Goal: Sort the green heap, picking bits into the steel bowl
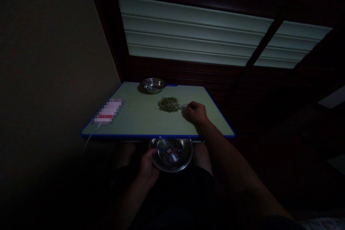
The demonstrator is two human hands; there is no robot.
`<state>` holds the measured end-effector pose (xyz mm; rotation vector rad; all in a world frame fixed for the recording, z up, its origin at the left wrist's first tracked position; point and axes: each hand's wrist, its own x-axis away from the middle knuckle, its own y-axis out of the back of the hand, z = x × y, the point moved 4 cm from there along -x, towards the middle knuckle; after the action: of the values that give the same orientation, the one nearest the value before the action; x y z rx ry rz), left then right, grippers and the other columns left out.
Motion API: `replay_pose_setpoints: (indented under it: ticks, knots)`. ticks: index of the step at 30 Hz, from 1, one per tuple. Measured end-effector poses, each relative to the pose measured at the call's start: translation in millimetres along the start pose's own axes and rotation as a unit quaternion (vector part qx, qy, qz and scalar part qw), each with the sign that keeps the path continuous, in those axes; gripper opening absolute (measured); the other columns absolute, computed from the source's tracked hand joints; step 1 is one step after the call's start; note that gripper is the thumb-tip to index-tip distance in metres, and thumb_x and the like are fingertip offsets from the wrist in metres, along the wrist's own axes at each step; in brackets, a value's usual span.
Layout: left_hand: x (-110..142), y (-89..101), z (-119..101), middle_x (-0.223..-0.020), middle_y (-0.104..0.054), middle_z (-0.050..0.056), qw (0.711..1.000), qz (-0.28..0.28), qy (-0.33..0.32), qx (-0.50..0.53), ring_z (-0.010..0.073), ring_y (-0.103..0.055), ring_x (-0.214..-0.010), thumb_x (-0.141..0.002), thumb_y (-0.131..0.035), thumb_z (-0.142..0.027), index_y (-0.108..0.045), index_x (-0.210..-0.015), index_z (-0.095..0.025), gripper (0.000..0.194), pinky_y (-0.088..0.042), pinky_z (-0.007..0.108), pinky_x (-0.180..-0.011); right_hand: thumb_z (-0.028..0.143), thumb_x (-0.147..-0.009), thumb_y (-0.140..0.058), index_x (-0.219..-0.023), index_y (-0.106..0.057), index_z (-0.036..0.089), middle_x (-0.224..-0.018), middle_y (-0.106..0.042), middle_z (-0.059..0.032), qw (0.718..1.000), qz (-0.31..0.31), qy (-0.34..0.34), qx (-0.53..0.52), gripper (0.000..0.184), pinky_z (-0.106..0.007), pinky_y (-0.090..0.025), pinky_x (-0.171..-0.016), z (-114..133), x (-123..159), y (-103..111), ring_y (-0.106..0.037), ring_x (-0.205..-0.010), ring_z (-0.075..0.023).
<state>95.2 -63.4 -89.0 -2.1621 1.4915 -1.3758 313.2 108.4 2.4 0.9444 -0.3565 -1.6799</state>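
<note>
My left hand (149,165) grips the left rim of a shiny metal bowl (185,161), held at the table's front edge above my lap. A dark patch with a small label shows inside the bowl. Over the right part of the table, my right hand (197,112) is closed around what looks like a small spoon (184,106). Most of that utensil is hidden by the fingers. Its visible end reaches the right side of a loose pile of small greenish and pale grains (168,104), perhaps beans or seeds.
A second metal bowl (153,85) stands at the back left of the pale, blue-edged table (140,122). On the left lies a pixelated pinkish thing (108,111) with a white cable (90,137). Behind the table rises dark wood with pale slats (194,32); a wall is at left.
</note>
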Motion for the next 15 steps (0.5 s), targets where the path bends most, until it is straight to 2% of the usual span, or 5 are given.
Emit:
replay_pose_setpoints:
  ticks: [7, 11, 15]
  knots:
    - [-6, -3.7, -1, -0.071, -0.075, 0.008, 1.000, 0.000, 0.019, -0.006, 0.0209, -0.070, -0.067, -0.073, -0.057, -0.014, -0.071, -0.076, -0.013, 0.014, -0.057, 0.033, -0.069, 0.029, -0.073, -0.051, -0.076, -0.067, 0.019, -0.076, -0.069, -0.0040, 1.000, -0.005, -0.021, -0.021, 0.020, -0.029, -0.045, -0.072, 0, 1, 2, -0.060, -0.073, -0.0180]
    - [-16, -2.5, -2, -0.067, -0.074, 0.006, 1.000, -0.010, 0.022, -0.015, 0.0221, -0.070, -0.065, -0.068, -0.060, -0.014, -0.071, -0.073, -0.013, 0.012, -0.056, 0.034, -0.069, 0.030, -0.073, -0.051, -0.073, -0.065, 0.019, -0.072, -0.068, -0.0041, 0.999, -0.008, -0.043, -0.033, 0.018, -0.030, -0.043, -0.068, -3, 2, 3, -0.059, -0.070, -0.0188]
    - [-28, -1.9, -5, -0.066, -0.074, 0.006, 0.999, 0.000, 0.034, -0.025, 0.0267, -0.072, -0.073, -0.062, -0.064, -0.016, -0.070, -0.067, -0.014, 0.008, -0.055, 0.039, -0.077, 0.027, -0.069, -0.053, -0.070, -0.064, 0.018, -0.068, -0.066, -0.0033, 0.995, -0.005, -0.085, -0.056, 0.014, -0.030, -0.042, -0.065, -7, 0, 2, -0.057, -0.067, -0.0183]
